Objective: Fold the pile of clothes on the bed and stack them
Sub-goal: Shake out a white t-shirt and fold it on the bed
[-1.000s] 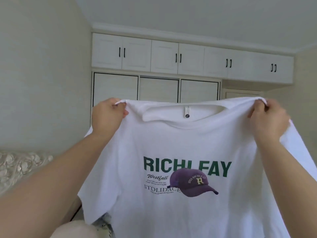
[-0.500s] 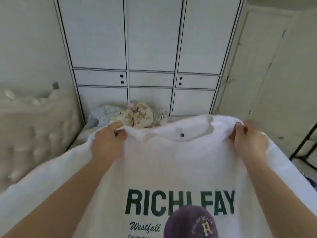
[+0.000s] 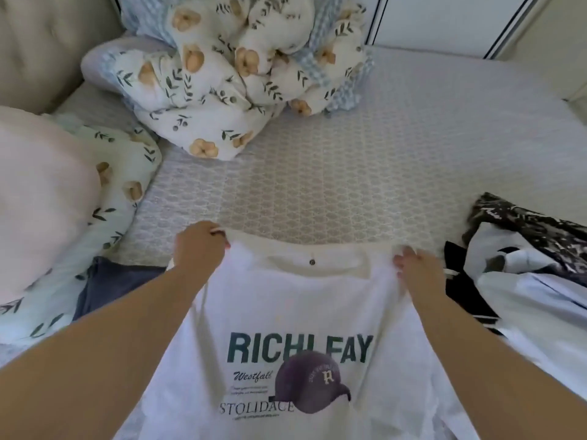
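Observation:
A white T-shirt (image 3: 295, 315) with green lettering and a purple cap print faces me, spread low over the bed (image 3: 349, 173). My left hand (image 3: 200, 249) grips its left shoulder and my right hand (image 3: 416, 271) pinches its right shoulder, collar edge stretched between them. A heap of unfolded clothes (image 3: 521, 265), black-and-white patterned and white pieces, lies to the right. A dark blue garment (image 3: 108, 287) lies at the left beside my forearm.
A bunched floral duvet (image 3: 235, 74) sits at the head of the bed, with a floral pillow (image 3: 120, 185) and a pale pink cushion (image 3: 41, 198) on the left. A padded headboard (image 3: 41, 36) is at far left, wardrobe doors (image 3: 444, 20) behind.
I have brought the T-shirt down from held-up height toward the mattress, and my view has tipped from the wardrobe down onto the bed. Both hands keep their hold on the shoulders.

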